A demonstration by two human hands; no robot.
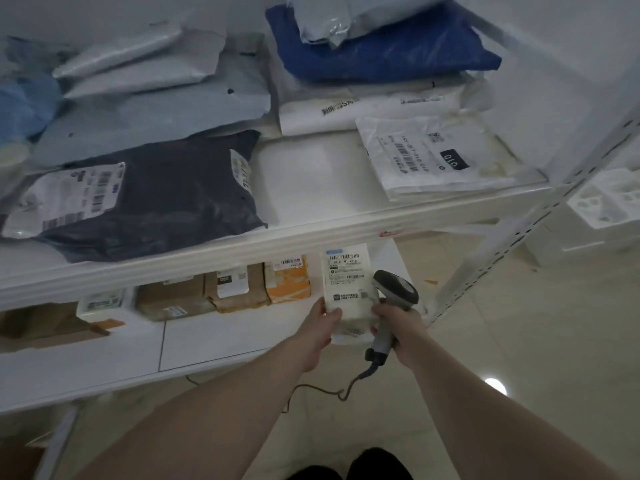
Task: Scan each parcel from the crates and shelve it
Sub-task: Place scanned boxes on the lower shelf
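Parcel [349,289], white, barcode label facing up, gripped by left hand [320,327]; right hand [398,327] clutches scanner [394,292], fingertips touching parcel.

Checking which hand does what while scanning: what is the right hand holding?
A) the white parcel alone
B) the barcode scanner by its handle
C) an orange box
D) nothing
B: the right hand is curled round the handle of the barcode scanner, while the left hand holds the white parcel.

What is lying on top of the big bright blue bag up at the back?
A crinkled grey plastic mailer bag lies on the bright blue plastic bag, hiding its upper middle. Flat white parcels lie under it, mostly covered.
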